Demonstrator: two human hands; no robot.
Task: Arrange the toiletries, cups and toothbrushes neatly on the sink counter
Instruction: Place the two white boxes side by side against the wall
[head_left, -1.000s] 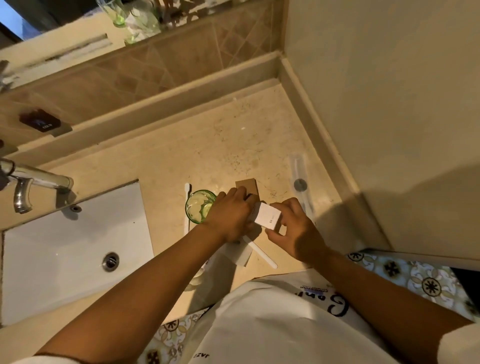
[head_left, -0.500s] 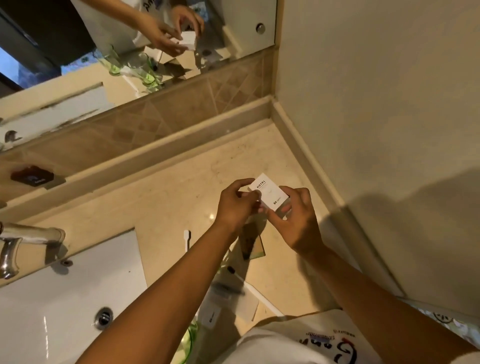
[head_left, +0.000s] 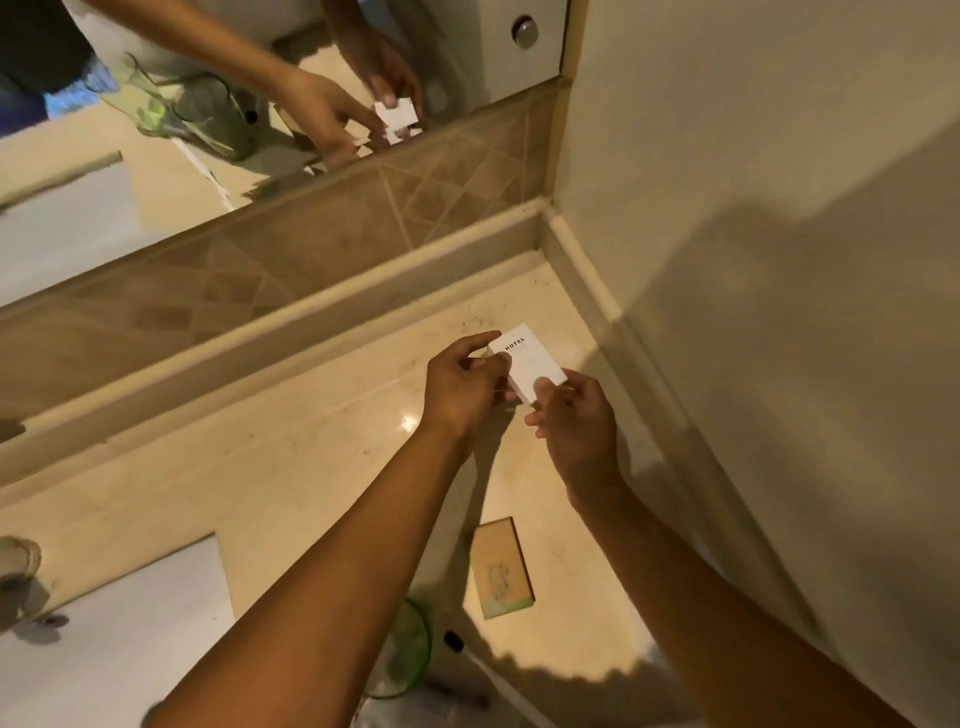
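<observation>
A small white box marked HOTEL (head_left: 531, 362) is held above the beige sink counter (head_left: 291, 467) near its back right corner. My left hand (head_left: 464, 387) pinches its left end and my right hand (head_left: 575, 423) grips its near right end. A flat tan packet with a green edge (head_left: 502, 567) lies on the counter nearer to me. A green glass cup (head_left: 408, 652) stands below my left forearm, partly hidden. A black-tipped white item (head_left: 454, 642) lies beside the cup.
The white sink basin (head_left: 104, 634) lies at the lower left, with part of the tap (head_left: 18, 561) at the left edge. A raised ledge and tiled band (head_left: 311, 260) run along the back under the mirror (head_left: 260, 78). A wall (head_left: 753, 260) closes the right side.
Both hands lifted the white box from beside the cup and carried it toward the back right corner. The view tilted up, showing more of the mirror.
</observation>
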